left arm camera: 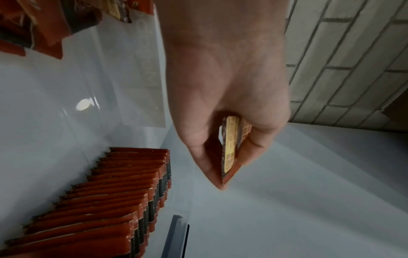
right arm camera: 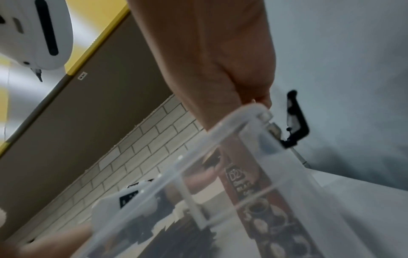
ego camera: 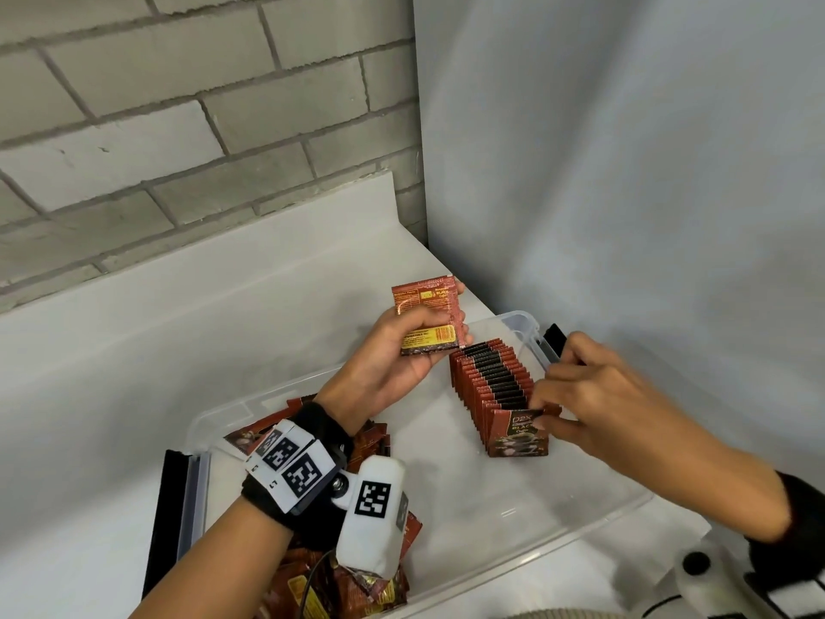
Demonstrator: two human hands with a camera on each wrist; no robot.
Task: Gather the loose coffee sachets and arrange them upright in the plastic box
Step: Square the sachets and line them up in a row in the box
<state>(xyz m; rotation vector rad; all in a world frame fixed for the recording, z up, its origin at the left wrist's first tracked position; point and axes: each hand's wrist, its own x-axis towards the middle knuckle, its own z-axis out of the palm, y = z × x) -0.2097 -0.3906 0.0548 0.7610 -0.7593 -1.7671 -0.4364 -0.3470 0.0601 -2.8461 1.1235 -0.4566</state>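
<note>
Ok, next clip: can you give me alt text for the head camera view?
A person's left hand holds coffee sachets above a clear plastic box, while the right hand pinches the front sachet of an upright row inside it. Loose sachets lie heaped at the box's left end.

It looks like a plain work corner set up for recording, not a home. A white table [ego camera: 134, 350] stands against a grey brick wall [ego camera: 178, 105] on the far left, and a white cloth [ego camera: 625, 172] hangs on the right. The person wears black wrist straps with square printed code tags [ego camera: 290, 466].
</note>
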